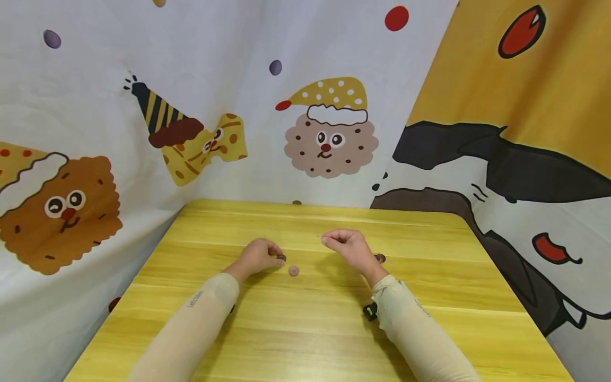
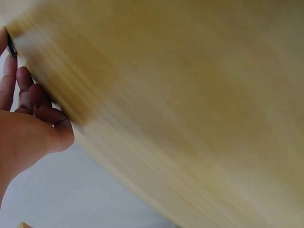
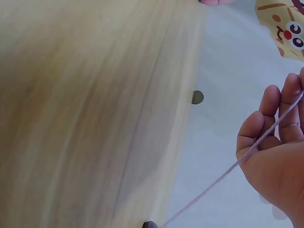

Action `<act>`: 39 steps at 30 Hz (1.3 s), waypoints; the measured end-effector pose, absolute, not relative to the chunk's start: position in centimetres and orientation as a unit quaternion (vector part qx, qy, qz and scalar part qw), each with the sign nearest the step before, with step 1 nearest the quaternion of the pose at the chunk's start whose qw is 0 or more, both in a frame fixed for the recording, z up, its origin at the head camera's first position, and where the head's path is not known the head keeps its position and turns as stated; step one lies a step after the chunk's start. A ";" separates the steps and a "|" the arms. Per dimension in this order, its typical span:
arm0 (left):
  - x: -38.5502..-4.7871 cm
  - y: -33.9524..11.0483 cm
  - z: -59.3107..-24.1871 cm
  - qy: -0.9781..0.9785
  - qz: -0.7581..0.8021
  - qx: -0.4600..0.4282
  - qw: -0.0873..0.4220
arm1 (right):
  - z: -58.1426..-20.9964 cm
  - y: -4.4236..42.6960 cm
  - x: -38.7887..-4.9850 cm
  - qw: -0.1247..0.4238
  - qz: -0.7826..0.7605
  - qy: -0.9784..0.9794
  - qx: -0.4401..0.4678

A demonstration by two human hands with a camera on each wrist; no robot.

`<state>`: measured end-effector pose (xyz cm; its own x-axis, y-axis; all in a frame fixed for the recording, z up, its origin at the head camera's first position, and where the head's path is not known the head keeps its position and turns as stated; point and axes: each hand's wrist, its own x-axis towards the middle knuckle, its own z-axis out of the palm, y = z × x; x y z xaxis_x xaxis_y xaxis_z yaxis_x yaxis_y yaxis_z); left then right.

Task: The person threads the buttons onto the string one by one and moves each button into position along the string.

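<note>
My left hand (image 1: pixel 258 257) pinches a small dark round button (image 1: pixel 281 258) between thumb and fingertips, just above the table. In the left wrist view, the dark button (image 2: pixel 11 45) shows edge-on between the fingertips. Raised to the right, my right hand (image 1: pixel 350 248) pinches a thin pinkish cord, whose tip pokes out past the fingers. The cord (image 3: pixel 209 187) crosses the palm in the right wrist view and runs down toward a dark object (image 3: pixel 150 224) at the lower edge. A pink round button (image 1: pixel 293 271) lies on the table between both hands.
Beside the right wrist, a dark reddish-brown round piece (image 1: pixel 380 258) lies on the wooden table (image 1: pixel 296 339). A small black device (image 1: pixel 370 312) shows beside the right forearm. A printed cloth (image 1: pixel 248 48) hangs behind the table and along its sides.
</note>
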<state>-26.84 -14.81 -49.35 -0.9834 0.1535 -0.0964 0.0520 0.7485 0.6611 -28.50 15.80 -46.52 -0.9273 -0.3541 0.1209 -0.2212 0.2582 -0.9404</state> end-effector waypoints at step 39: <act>-27.9 -14.4 -49.4 0.936 0.345 0.046 0.050 | -47.0 16.5 -28.6 0.058 -0.609 0.777 -0.152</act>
<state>-27.92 -14.42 -49.38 -0.9908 0.1200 -0.0620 0.0511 0.7581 0.6501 -28.62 16.50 -47.04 -0.9469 -0.3071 0.0954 -0.1660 0.2127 -0.9629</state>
